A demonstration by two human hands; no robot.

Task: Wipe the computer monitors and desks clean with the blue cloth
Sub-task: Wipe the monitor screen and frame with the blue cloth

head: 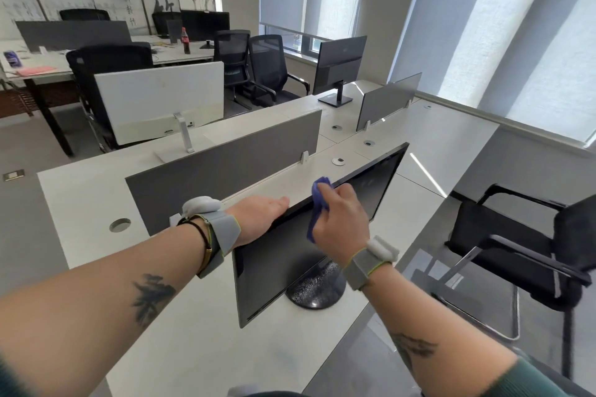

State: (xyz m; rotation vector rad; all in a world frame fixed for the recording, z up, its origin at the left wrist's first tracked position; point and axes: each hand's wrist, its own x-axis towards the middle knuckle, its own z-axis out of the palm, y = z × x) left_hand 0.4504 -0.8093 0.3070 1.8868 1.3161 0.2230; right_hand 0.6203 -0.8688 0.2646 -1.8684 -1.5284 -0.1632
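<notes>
1. Here, the white bench (200, 325) fills the foreground, with a grey divider (225, 161) upright along its far side.
2. The monitor (277, 255) stands on the bench on a round base (317, 288) (its screen is dark).
3. The left hand (258, 217) lies flat on the monitor's top edge, grip apart, fingers straight.
4. The right hand (342, 222) is up at the screen, grip clamped on the blue cloth (317, 203).
5. The blue cloth is bunched against the screen, just below the top edge.

A grey partition panel (225, 155) is standing just behind the black flat monitor (274, 267), leaving a narrow gap; white desktop (180, 332) is lying open in front.
</notes>
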